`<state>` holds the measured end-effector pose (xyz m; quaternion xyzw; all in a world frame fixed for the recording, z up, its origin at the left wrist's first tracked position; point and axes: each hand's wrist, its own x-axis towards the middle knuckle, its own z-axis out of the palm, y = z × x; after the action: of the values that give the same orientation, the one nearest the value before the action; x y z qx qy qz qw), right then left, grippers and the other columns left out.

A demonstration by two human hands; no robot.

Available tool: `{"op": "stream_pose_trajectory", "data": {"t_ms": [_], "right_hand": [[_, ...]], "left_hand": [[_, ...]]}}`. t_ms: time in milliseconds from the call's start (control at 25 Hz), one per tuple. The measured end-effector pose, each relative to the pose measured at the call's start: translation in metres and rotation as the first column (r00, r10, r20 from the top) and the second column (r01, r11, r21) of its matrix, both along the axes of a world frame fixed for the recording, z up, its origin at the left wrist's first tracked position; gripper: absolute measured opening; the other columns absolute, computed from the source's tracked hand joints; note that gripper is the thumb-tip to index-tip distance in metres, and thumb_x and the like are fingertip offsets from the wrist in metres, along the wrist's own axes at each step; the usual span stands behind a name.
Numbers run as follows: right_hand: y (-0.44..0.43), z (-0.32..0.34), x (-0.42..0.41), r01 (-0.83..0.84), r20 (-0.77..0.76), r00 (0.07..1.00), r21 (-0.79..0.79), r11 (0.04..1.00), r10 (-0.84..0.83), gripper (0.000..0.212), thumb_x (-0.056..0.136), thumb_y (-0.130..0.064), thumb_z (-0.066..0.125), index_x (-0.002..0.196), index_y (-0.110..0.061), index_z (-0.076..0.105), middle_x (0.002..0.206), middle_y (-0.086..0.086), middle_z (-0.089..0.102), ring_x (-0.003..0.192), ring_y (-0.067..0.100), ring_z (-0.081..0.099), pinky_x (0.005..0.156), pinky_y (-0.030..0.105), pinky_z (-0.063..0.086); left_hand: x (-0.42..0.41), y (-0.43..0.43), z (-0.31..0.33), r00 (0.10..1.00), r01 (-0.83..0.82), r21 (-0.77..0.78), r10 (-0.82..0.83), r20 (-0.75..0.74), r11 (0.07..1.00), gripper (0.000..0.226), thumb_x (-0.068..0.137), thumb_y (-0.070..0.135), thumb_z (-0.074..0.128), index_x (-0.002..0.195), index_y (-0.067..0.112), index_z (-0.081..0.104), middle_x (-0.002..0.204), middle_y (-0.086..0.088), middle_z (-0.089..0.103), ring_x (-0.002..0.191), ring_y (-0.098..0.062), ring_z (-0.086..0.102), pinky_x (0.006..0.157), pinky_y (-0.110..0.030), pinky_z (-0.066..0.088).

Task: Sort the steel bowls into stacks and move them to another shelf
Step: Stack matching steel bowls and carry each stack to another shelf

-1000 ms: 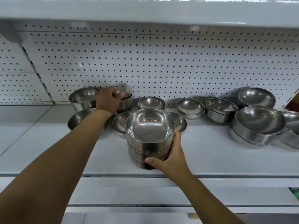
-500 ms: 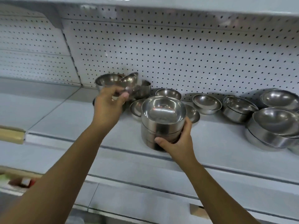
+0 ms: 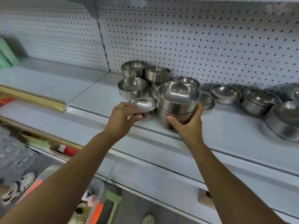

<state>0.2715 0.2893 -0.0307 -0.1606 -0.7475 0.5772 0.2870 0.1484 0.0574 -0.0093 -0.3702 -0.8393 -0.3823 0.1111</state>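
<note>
Sorting looks barely half done. Three deep bowls [image 3: 131, 78] wait by the pegboard; the left hand [image 3: 120, 118] grasps a small bowl [image 3: 144, 106], the right hand [image 3: 187, 122] clasps the stack [image 3: 177, 102] (on the shelf [image 3: 97, 92]). Loose bowls [image 3: 225, 94] remain rightward; none moved.

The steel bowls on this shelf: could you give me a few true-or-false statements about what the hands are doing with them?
1. The right hand grips a stack of bowls. True.
2. The left hand is empty. False: it holds a small single bowl.
3. The single bowl is already nested in the stack. False: it is beside the stack, to its left.
4. More bowls stand against the pegboard. True.
</note>
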Motion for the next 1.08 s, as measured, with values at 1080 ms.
{"op": "stream_pose_trajectory", "data": {"t_ms": [1080], "right_hand": [[-0.024,-0.006,-0.01,0.294,-0.027,0.954,0.281,0.913,-0.299,0.104,0.071,-0.061,0.072,0.155,-0.033,0.017,0.133,-0.016,0.055,0.121,0.012,0.06,0.1,0.027,0.052]], "left_hand": [[-0.177,0.115,0.073,0.999,0.036,-0.308,-0.041,-0.009,0.951,0.043,0.098,0.05,0.06,0.128,0.018,0.065,0.118,-0.009,0.072,0.112,-0.033,0.064,0.102,-0.046,0.047]]}}
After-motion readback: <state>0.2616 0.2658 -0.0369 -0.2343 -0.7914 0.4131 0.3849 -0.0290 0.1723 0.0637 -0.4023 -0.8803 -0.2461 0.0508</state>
